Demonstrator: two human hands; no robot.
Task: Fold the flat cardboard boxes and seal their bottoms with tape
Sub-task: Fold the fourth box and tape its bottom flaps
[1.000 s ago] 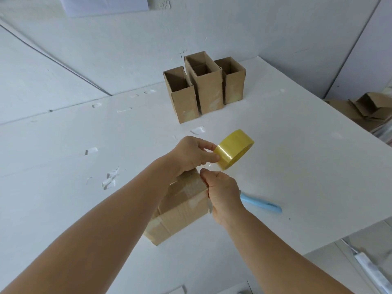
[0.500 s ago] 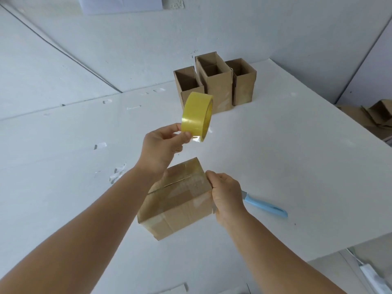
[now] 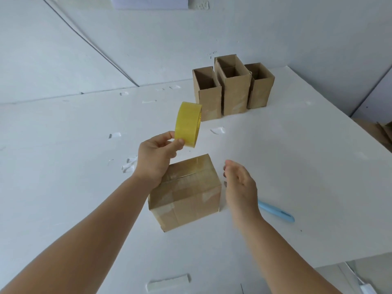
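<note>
Cardboard box (image 3: 186, 194), taped bottom up, seam covered with clear tape, resting on white tabletop (image 3: 297, 166) between both hands. Yellow tape roll (image 3: 188, 124), raised above and beyond the box, pinched at lower rim by left hand (image 3: 157, 158) (grip clamped on roll, thumb and forefinger). Right hand (image 3: 240, 185) just right of the box, apart from it, grip relaxed and holding nothing. Blue cutter (image 3: 276, 213) lying on tabletop right of that hand. Three upright open-topped boxes (image 3: 233, 88) grouped at the far edge. Tape scraps (image 3: 129, 165) scattered left.
</note>
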